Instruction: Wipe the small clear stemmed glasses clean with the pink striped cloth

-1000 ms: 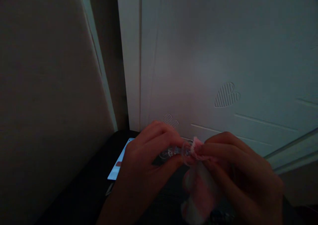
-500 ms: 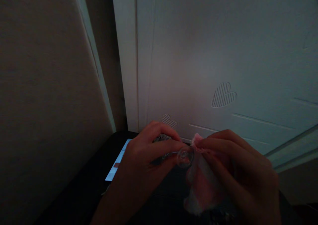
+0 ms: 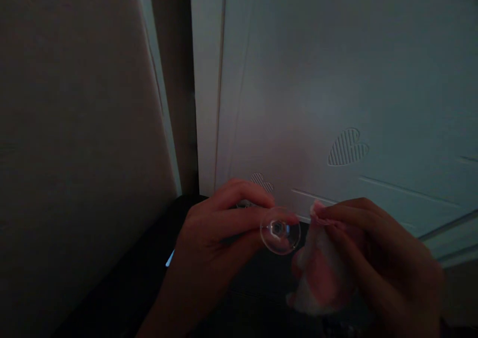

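Note:
A clear stemmed glass (image 3: 269, 247) is pinched between the fingers and thumb of my left hand (image 3: 220, 226). Its round foot faces the camera, with a hexagonal stem at the centre; the rest is mostly hidden behind the fingers. To the right, my right hand (image 3: 388, 263) is closed on a pink and white cloth (image 3: 323, 278). The cloth hangs down from the fingertips, and a small tuft sticks up above them. A narrow gap separates the cloth from the glass foot.
A white panel (image 3: 291, 89) with carved hearts and grooves stands ahead. On the left rises a brownish wall (image 3: 74, 104) with a pale strip. Below the hands lies a dark surface (image 3: 130, 278); a lit screen edge (image 3: 170, 258) shows beside my left wrist.
My right hand and the cloth have moved right, away from the glass. The glass foot has turned to face the camera more squarely. My left arm now covers most of the lit screen.

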Demonstrator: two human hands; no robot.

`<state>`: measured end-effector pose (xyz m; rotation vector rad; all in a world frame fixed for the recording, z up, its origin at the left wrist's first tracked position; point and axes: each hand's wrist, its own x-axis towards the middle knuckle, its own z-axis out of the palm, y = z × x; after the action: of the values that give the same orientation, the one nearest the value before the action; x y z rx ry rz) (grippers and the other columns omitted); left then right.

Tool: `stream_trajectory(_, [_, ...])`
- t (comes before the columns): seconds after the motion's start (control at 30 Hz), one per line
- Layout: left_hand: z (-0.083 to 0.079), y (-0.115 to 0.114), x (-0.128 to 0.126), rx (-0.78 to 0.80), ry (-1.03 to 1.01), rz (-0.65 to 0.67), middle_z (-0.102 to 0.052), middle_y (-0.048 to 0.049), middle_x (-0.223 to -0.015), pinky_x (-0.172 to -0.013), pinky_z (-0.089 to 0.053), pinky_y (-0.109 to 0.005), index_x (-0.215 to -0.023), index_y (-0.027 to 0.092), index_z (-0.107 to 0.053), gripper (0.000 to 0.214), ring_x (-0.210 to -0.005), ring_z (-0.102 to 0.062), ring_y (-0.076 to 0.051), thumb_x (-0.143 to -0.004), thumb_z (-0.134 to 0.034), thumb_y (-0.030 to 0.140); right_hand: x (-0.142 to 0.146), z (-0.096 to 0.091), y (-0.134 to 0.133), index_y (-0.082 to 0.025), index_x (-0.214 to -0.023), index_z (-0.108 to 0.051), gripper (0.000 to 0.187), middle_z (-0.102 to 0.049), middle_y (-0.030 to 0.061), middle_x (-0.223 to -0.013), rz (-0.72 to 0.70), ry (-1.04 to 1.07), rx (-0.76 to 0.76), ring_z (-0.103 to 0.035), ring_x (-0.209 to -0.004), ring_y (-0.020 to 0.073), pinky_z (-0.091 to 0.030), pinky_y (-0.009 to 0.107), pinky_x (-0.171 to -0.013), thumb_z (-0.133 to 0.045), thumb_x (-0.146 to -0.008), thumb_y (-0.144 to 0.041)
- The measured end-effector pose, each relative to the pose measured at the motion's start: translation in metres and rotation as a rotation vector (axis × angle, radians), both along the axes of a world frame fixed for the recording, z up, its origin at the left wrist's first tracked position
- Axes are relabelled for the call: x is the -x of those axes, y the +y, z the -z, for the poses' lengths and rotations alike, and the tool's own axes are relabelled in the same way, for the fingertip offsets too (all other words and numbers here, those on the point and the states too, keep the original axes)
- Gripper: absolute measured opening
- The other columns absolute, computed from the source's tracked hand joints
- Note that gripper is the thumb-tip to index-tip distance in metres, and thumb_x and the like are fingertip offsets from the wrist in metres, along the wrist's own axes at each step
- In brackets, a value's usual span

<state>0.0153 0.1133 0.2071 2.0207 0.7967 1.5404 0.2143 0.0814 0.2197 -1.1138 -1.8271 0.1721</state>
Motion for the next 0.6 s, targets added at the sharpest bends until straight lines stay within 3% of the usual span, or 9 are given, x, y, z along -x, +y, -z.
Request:
stream_trajectory(0.17, [0.0016, -0.0011, -0.0022, 0.013, -0.049, -0.027, -0.066, 0.0025, -0.088, -0.069, -0.048, -0.02, -0.094, 0.032, -0.072, 0.024, -0.084, -0.061, -0.014, -0.076, -0.068, 0.016, 0.0023, 0.0, -0.0007, -0.029, -0.099, -0.065, 0.023, -0.061, 0.0017, -0.088, 0.007, 0.059, 0.017, -0.064, -0.072, 0.0158, -0.049, 0.026, -0.054, -0.054, -0.083, -0.016])
stream_trajectory(0.33, [0.0064, 0.001, -0.002, 0.058, -0.135, 0.003, -0.066, 0.0042, -0.081, -0.07, -0.047, -0.021, -0.085, 0.027, -0.07, 0.015, -0.079, -0.061, -0.013, -0.076, -0.069, 0.015, -0.0003, 0.0018, 0.0007, -0.029, -0.102, -0.064, 0.026, -0.061, 0.0019, -0.088, -0.029, 0.029, 0.004, -0.067, -0.071, 0.0178, -0.053, 0.027, -0.053, -0.056, -0.082, -0.014])
stream_trajectory(0.6, [0.0054, -0.0009, -0.0025, 0.084, -0.129, -0.13, -0.065, 0.0092, -0.083, -0.07, -0.046, -0.017, -0.078, 0.028, -0.064, 0.014, -0.08, -0.06, -0.009, -0.074, -0.07, 0.016, -0.0029, 0.0026, -0.0028, -0.029, -0.1, -0.063, 0.025, -0.061, 0.0037, -0.089, -0.012, 0.042, 0.036, -0.066, -0.064, 0.0194, -0.051, 0.029, -0.045, -0.057, -0.08, -0.016])
